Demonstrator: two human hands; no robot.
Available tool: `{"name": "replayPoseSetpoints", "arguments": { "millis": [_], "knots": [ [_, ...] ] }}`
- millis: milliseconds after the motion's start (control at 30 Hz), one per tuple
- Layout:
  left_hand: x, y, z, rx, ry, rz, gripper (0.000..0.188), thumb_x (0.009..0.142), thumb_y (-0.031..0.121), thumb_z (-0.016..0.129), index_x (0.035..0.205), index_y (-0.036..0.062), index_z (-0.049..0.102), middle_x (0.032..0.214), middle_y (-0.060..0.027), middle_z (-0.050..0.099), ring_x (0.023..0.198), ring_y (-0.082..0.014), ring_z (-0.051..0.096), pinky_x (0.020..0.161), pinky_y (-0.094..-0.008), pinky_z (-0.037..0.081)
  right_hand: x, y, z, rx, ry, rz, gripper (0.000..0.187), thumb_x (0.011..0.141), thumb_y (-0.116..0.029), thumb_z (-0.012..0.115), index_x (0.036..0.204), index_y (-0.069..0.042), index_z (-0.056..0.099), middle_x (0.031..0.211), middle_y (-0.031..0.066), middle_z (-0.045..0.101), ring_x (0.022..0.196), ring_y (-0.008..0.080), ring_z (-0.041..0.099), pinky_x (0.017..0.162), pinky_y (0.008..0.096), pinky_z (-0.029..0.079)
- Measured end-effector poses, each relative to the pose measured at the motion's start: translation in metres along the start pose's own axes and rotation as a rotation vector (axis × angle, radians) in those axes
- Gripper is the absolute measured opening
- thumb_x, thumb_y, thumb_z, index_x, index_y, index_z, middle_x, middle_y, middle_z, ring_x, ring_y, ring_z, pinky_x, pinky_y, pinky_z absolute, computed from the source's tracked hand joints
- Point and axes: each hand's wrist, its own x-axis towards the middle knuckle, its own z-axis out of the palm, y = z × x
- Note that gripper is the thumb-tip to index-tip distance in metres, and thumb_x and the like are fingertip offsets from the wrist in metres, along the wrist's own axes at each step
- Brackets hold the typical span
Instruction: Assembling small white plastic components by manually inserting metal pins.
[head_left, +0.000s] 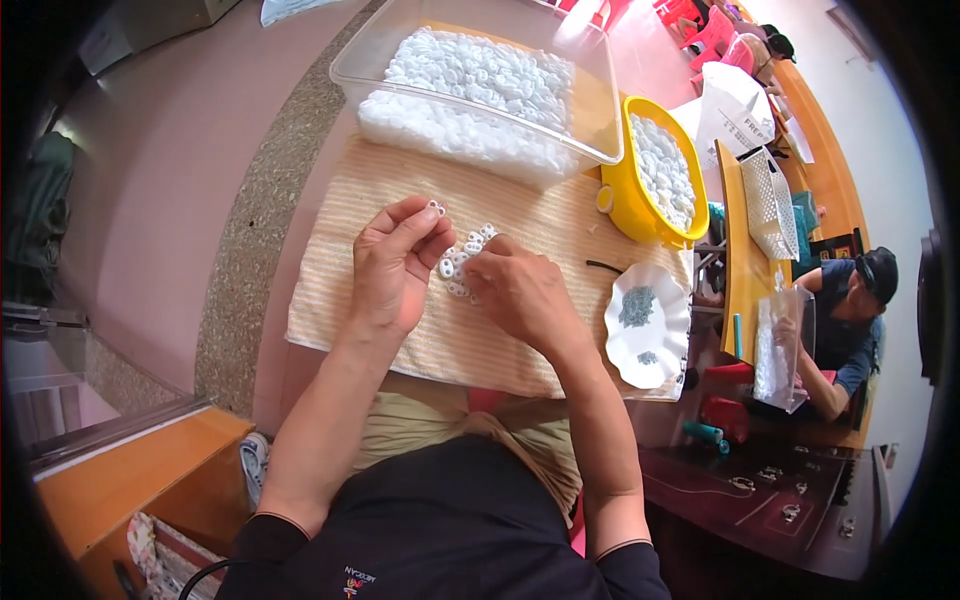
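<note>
My left hand (397, 262) is raised over the striped cloth, its thumb and fingers pinching a small white plastic piece with holes (436, 208). Lower and to the right, my right hand (522, 292) reaches down with curled fingers at a small heap of similar white pieces (458, 264). The back of that hand hides its fingertips, so whatever they grip cannot be made out. To its right sits a white scalloped dish (621, 352) with tiny dark grey parts in two clusters, the larger one farther away.
A clear plastic bin (375, 88) full of white pieces stands at the table's far side. Beside it is a yellow tub (621, 205) of more pieces. The cloth (340, 235) covers the table. At right, a seated person (850, 310) holds a clear bag near a white basket (768, 205).
</note>
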Motion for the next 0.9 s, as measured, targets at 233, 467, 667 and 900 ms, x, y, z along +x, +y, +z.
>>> {"name": "replayPoseSetpoints", "arguments": {
  "millis": [233, 467, 667, 900],
  "knots": [
    [0.000, -0.001, 0.000, -0.007, -0.007, -0.011, 0.013, 0.084, -0.002, 0.063, 0.096, 0.0022, 0.061, 0.087, -0.0090, 0.066, 0.078, -0.0160, 0.067, 0.071, -0.0272, 0.058, 0.002, -0.009, -0.001, -0.041, -0.048, 0.030, 0.015, 0.080, -0.015, 0.061, 0.093, -0.013, 0.068, 0.092, 0.0097, 0.062, 0.081, 0.0313, 0.063, 0.071, 0.0417, 0.049],
    [-0.001, -0.003, -0.002, 0.003, -0.004, -0.021, 0.013, 0.085, -0.001, 0.062, 0.098, 0.0021, 0.061, 0.089, -0.0095, 0.066, 0.078, -0.0156, 0.067, 0.071, -0.0265, 0.058, 0.003, -0.009, -0.004, -0.007, -0.071, 0.072, 0.015, 0.083, -0.019, 0.060, 0.091, -0.009, 0.067, 0.095, 0.0103, 0.062, 0.085, 0.0327, 0.062, 0.074, 0.0426, 0.048],
    [-0.001, -0.002, -0.001, 0.008, -0.013, -0.025, 0.014, 0.085, -0.001, 0.061, 0.098, 0.0021, 0.061, 0.090, -0.0094, 0.066, 0.078, -0.0151, 0.067, 0.070, -0.0261, 0.059, 0.002, -0.008, -0.003, 0.035, -0.035, 0.093, 0.015, 0.082, -0.020, 0.062, 0.090, -0.008, 0.067, 0.095, 0.0103, 0.062, 0.084, 0.0324, 0.062, 0.074, 0.0421, 0.048],
    [-0.002, -0.003, -0.001, 0.012, -0.015, -0.032, 0.013, 0.085, -0.001, 0.061, 0.098, 0.0026, 0.061, 0.089, -0.0087, 0.066, 0.078, -0.0149, 0.067, 0.070, -0.0265, 0.059, 0.003, -0.012, 0.001, 0.009, -0.004, 0.066, 0.015, 0.081, -0.020, 0.063, 0.087, -0.006, 0.066, 0.092, 0.0102, 0.063, 0.083, 0.0322, 0.062, 0.072, 0.0412, 0.049]
  ]
}}
